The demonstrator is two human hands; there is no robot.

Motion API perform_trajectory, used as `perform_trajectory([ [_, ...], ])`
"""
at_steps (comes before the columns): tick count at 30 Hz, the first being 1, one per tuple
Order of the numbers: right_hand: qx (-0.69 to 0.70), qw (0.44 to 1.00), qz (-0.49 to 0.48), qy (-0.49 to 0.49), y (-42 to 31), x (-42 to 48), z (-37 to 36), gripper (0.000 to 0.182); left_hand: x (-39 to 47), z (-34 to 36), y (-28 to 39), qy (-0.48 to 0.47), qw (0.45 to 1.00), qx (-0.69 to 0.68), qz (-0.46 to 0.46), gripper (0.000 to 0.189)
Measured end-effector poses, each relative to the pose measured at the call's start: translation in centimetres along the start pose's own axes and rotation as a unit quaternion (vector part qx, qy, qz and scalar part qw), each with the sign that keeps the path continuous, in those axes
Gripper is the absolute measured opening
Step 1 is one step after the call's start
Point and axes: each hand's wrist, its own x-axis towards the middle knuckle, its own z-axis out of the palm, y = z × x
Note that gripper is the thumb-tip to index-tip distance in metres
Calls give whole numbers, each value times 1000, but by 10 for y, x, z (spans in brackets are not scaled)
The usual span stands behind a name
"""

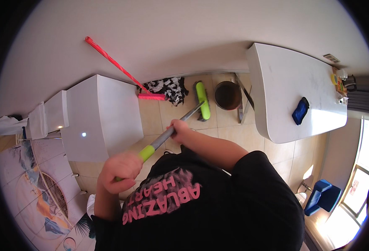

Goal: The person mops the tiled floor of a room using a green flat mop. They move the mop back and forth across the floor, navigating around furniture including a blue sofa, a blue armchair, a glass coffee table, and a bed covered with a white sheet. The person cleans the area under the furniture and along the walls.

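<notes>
Both my hands grip the grey and green handle [164,136] of a floor mop. My left hand [122,171] is closed round the green upper end, slightly blurred. Lower down the shaft, my right hand [179,131] holds the grey part. The mop's bright green head [203,100], with a dark grey fringe, rests on the tiled floor. Left of it, a pink broom [152,97] stands with its red handle leaning toward the wall. Beside the broom head lies a pile of black and white scraps [172,89]. A dark round bin [227,95] stands right of the mop head.
A white table [285,84] is at the right, with a blue cloth item [301,111] on it and metal legs beneath. A white cabinet [118,109] stands at the left. A blue chair [322,197] is near the window at lower right.
</notes>
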Motion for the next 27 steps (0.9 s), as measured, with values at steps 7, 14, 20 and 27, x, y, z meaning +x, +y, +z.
perform_trajectory([
  [7, -13, 999, -43, -26, -93, 84, -2, 15, 52, -24, -77, 110, 990, -84, 22, 34],
  [14, -145, 989, -20, 28, -64, 86, 15, 14, 17, -15, -79, 277, 959, -61, -27, 38],
  [20, -128, 992, 13, -10, 3, 76, 52, 15, -10, -25, -37, 250, 968, 0, 0, 37],
  [27, -5, 996, 59, -65, 64, 33, 81, 15, -31, -36, 14, 147, 989, -23, 15, 33],
])
